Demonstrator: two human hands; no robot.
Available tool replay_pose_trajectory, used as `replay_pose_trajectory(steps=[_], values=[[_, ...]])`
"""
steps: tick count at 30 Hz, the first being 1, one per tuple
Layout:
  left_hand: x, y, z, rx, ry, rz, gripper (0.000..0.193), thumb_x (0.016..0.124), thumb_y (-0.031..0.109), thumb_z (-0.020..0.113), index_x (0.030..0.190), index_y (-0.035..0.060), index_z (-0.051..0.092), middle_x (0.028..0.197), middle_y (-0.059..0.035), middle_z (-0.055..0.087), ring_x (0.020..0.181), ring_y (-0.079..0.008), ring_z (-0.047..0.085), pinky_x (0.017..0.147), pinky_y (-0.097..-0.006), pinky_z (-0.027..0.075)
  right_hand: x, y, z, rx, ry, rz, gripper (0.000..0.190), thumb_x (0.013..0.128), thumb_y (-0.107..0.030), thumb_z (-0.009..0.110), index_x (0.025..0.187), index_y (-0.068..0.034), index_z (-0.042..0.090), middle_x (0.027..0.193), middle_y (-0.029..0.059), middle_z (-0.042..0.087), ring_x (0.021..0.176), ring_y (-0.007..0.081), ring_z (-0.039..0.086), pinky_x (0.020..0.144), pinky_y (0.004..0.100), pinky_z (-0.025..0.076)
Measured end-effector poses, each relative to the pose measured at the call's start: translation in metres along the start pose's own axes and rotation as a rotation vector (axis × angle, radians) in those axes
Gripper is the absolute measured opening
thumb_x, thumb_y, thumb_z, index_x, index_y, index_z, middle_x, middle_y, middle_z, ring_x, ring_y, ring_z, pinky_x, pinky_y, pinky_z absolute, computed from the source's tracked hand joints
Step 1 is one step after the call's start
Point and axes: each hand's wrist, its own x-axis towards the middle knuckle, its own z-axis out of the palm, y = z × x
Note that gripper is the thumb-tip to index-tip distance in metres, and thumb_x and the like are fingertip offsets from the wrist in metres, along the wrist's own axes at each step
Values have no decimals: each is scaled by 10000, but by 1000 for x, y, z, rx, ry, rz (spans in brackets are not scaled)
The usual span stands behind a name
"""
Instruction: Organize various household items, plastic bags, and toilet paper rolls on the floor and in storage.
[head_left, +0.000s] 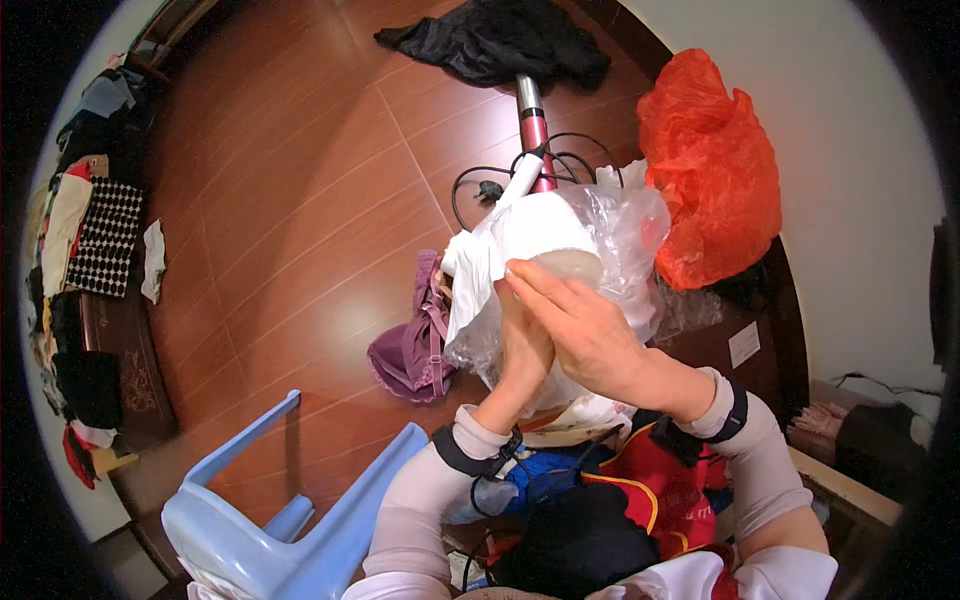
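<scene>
Both hands are together at the centre, over a clear plastic bag (634, 225) and folded white material. My right hand (581, 322) lies over my left, its fingertips at the edge of the white piece (547, 225). My left hand (523, 341) is partly hidden beneath it, its fingers reaching under the white material; what it grips cannot be seen. A pale translucent round part (570, 266) shows just beyond my right fingers. Left of the bag lies a purple bra (412, 352). Past the bag are a white handle with a black cord (521, 180) and a pink and silver cylinder (534, 124).
A red plastic bag (709, 172) stands by the wall at right. Black cloth (502, 37) lies on the floor at the top. A blue plastic stool (247, 532) is at lower left. Clothes (105, 232) are piled along the left side. Red, blue and black items (585, 517) lie below my arms.
</scene>
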Motion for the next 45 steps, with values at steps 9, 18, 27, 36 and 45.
replay_pose_trajectory(steps=[9, 18, 27, 36, 45], values=[[7, 25, -31, 215, -182, 51, 255, 810, 247, 517, 880, 3, 541, 738, -168, 592, 719, -335, 596, 605, -398, 444, 6, 4, -14, 113, -100, -103, 557, 684, -25, 524, 1233, -15, 426, 1293, 86, 427, 801, 256, 545, 686, 332, 491], [9, 26, -47, 223, -310, -273, 342, 796, 226, 624, 1002, -38, 555, 754, -169, 604, 669, -250, 596, 626, -349, 465, 13, 13, -17, 273, -100, -80, 593, 674, 56, 446, 1263, -6, 407, 1297, 154, 421, 1082, 326, 485, 907, 372, 400], [35, 20, -57, -334, -30, -218, 238, 837, 148, 571, 1021, -2, 557, 904, -57, 578, 814, -143, 540, 716, -271, 434, 7, 53, -64, 966, 3, 231, 670, 657, 48, 409, 1324, 10, 359, 1368, 112, 354, 1308, 189, 257, 1070, 302, 171], [66, 36, -32, -368, -54, -101, 181, 871, 169, 561, 940, 2, 579, 682, -15, 526, 563, -88, 441, 516, -235, 360, 11, 70, -71, 1212, 154, 292, 672, 697, 13, 460, 1352, 0, 314, 1362, 79, 379, 1218, 158, 392, 1022, 291, 289], [92, 87, -30, -108, -140, 298, 124, 854, 117, 545, 876, 4, 592, 667, -6, 531, 541, -63, 441, 466, -208, 331, 15, 96, -84, 1124, 199, 539, 640, 698, 59, 414, 1332, -7, 360, 1351, 63, 390, 963, 49, 479, 608, 142, 381]])
